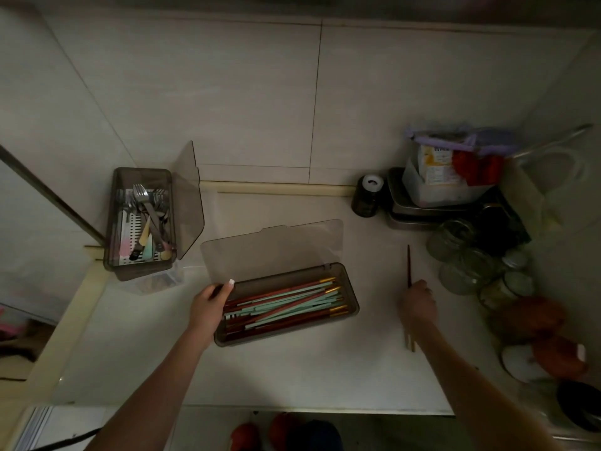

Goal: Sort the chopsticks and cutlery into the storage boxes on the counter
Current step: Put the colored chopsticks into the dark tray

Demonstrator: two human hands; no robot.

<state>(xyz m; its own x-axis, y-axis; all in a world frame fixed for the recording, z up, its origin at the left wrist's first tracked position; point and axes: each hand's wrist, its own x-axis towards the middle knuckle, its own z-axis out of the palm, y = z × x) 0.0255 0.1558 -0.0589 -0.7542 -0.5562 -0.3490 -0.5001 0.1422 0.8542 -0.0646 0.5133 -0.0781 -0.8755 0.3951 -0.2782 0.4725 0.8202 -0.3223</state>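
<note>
The right hand [419, 302] is curled round a pair of dark chopsticks [409, 268]. Their thin tips stick out beyond the knuckles, away from the person, and the pale butt ends show behind the wrist, low over the bench [292, 369]. The likely slip is here: the grip sits near the middle of two loose sticks, so one could slide or scissor out as the hand swings across. The glass jars [468, 262] stand just past the tips on the outer side, so a careless turn could knock them.

The left hand [211, 304] grips the near-left corner of the chopstick box [351, 307], thumb and fingers bent over its rim, steadying it. The box lies inward of the right hand, across a strip of bare bench, and already holds a loose heap of red and mint chopsticks [286, 301] lying at slightly crossed angles. The held pair points nearly square to that heap. Dropped in unturned, they would bridge the walls or jut over the rim, and the lid [273, 249], propped open on the far side of the box, might not shut later.

Further left, beyond the left hand, the cutlery box [110, 222] stands with its own lid up and forks [143, 196] and other cutlery inside. The light is dim, so finer detail there is hard to tell.
</note>
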